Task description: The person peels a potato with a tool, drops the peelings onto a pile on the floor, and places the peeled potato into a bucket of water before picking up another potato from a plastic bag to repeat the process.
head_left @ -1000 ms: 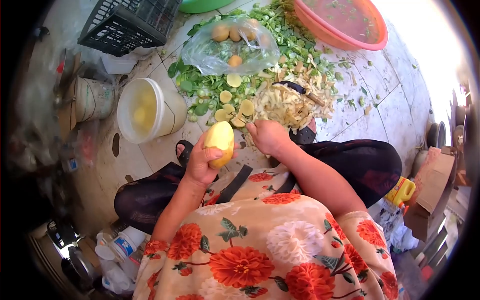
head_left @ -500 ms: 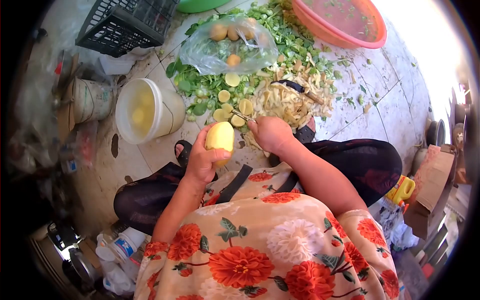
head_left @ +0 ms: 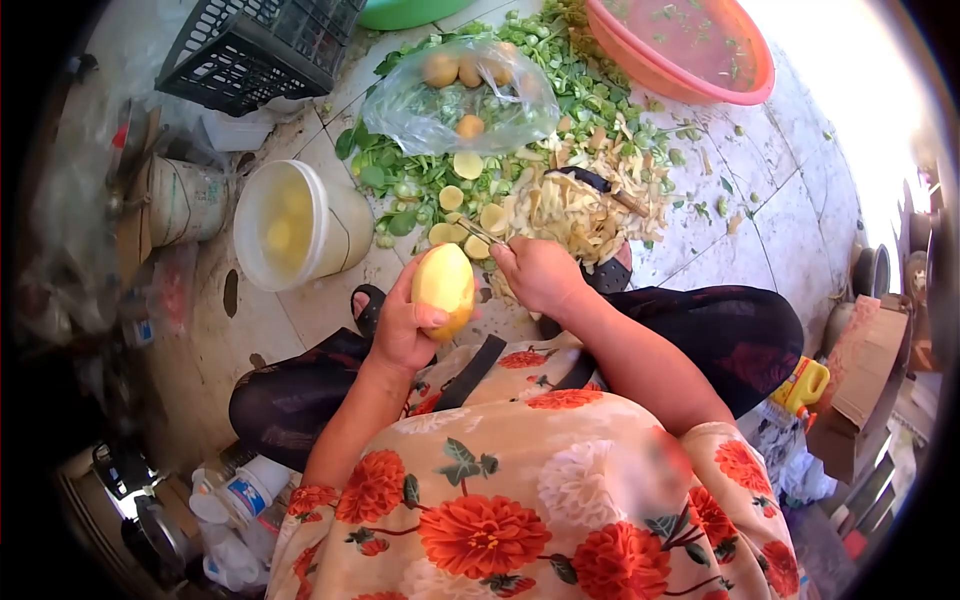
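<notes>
A mostly peeled yellow potato [head_left: 443, 285] sits in my left hand [head_left: 402, 325], fingers wrapped behind it and thumb across its lower front. My right hand [head_left: 540, 275] is closed around a slim metal peeler [head_left: 478, 231], whose narrow end points up and left, just above and apart from the potato. Beyond both hands lie several pale round slices [head_left: 466, 165] on green trimmings. Next to them is a heap of peelings [head_left: 545, 215], with a dark curved tool [head_left: 583, 178] with a wooden handle lying on top.
At left stands a white bucket [head_left: 350, 235] with yellow pieces in liquid. Ahead, a clear plastic bag [head_left: 400, 110] holds brown potatoes on scattered greens [head_left: 595, 85]. A black crate [head_left: 250, 60] is at upper left, an orange basin [head_left: 690, 90] at upper right, and a cardboard box [head_left: 868, 375] at right.
The potato has turned slightly in my left hand, bringing a larger smooth yellow face into view. My right hand has shifted a little, and more of the peeler shows.
</notes>
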The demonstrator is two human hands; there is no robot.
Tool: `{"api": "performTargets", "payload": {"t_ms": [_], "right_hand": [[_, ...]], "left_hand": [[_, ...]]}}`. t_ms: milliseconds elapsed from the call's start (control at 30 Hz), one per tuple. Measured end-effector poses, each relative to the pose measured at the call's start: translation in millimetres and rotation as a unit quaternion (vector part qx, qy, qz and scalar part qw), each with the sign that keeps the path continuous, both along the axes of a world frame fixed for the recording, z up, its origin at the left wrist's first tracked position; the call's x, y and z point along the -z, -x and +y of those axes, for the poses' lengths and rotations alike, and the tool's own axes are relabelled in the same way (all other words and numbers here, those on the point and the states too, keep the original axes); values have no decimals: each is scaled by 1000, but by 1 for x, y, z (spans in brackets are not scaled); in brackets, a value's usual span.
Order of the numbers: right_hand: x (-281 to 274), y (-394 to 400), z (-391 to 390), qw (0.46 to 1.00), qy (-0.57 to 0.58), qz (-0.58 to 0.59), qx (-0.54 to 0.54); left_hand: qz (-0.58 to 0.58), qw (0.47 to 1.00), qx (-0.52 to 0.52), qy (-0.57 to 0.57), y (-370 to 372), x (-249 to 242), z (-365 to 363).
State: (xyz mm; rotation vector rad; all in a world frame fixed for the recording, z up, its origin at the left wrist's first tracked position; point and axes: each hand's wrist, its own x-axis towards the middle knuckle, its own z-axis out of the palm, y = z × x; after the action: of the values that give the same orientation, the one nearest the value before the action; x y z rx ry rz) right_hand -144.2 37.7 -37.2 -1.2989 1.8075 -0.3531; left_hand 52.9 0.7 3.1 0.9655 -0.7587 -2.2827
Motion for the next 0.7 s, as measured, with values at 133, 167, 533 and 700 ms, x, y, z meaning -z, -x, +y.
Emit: {"api": "performTargets", "payload": {"t_ms": [133,167,533,700], "right_hand": [[-24,-6,9,996,81,-45,0],[-27,-7,12,993,97,-59,-30],[-24,6,3,996,43,-50,57],[-46,5,11,988,99,-114,15]], "left_hand": [[-30,998,-41,-47,-2,-1,1],[-43,997,-51,-40,-2,0,0],[-8,999,-21,37,-11,12,0],[-10,996,-28,79,-13,8,-4]]}}
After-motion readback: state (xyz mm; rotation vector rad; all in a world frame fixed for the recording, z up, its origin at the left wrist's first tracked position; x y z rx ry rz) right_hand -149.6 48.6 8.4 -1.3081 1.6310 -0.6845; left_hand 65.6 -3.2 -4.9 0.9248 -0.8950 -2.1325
